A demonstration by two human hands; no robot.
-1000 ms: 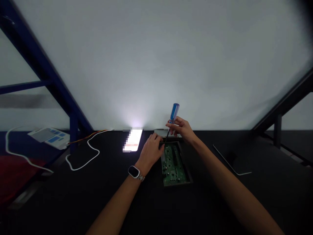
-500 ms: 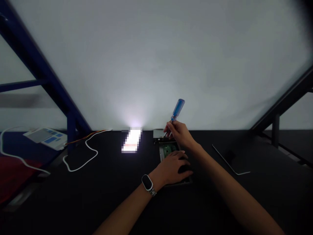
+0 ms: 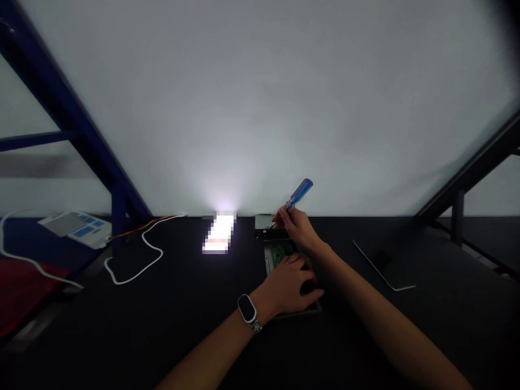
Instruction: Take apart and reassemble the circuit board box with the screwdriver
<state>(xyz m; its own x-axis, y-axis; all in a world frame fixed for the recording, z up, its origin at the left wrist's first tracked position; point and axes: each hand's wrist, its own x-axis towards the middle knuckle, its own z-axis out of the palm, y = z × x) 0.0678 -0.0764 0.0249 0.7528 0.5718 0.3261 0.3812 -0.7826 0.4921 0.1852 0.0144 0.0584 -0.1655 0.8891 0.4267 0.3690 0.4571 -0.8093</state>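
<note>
A screwdriver (image 3: 301,192) with a clear blue handle is gripped near its shaft by my right hand (image 3: 296,225). It tilts with the handle up and right, the tip down at a dark strip (image 3: 263,232) with a pale piece behind it. Whether the tip touches is too small to tell. My left hand (image 3: 290,284) lies with fingers spread over a flat metal-framed case (image 3: 268,262). Inside the case a green circuit board (image 3: 278,253) shows past the fingertips; my hand hides the rest.
Left of the case, a bright blurred-out panel (image 3: 219,233) lights the wall. A white cable (image 3: 160,253) winds across the black table, and a white-blue device (image 3: 83,230) lies far left. On the right lies a bent thin rod (image 3: 374,265).
The screwdriver has tilted further right and its handle sits lower, with my right hand slightly lower too. My left hand and the case's near edge have shifted a little toward me.
</note>
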